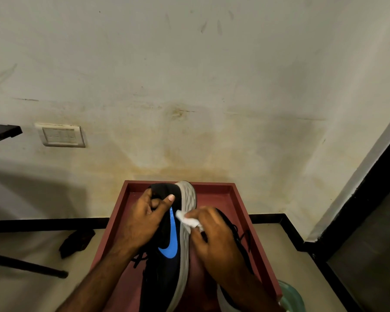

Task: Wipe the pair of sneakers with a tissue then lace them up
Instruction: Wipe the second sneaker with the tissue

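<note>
While the wiping is under way and no lacing has begun, everything that matters sits over the red tray (212,183). Left of the tray, on the floor, lies a dark cloth (77,242). Over the tray's left half the left hand (142,221) grips the far end of a black sneaker (164,280), with its fingers curled round the edge of the upper and its thumb stretched across the fabric. The shoe is turned on its side over the tray's middle, its grey sole (187,197) facing right. A crumpled white tissue (187,219) is pressed against that sole's edge, pinched in the curled fingers of the right hand (214,235) over the tray's right half. Under that hand the second sneaker (233,226) rests in the tray, its black laces (245,237) loose toward the tray's right wall. Just off the tray's near right corner a pale green basin (293,296) shows in part.

I judge the sneaker light but bulky: the upper is soft and will cave under a squeeze, while the foam sole is firm (the better place to brace). Holding it by the end of the upper, as now, looks sound. The tissue is flimsy and likely to shred on the sole's ridges, so it wants to be kept wadded and rubbed lightly
</note>
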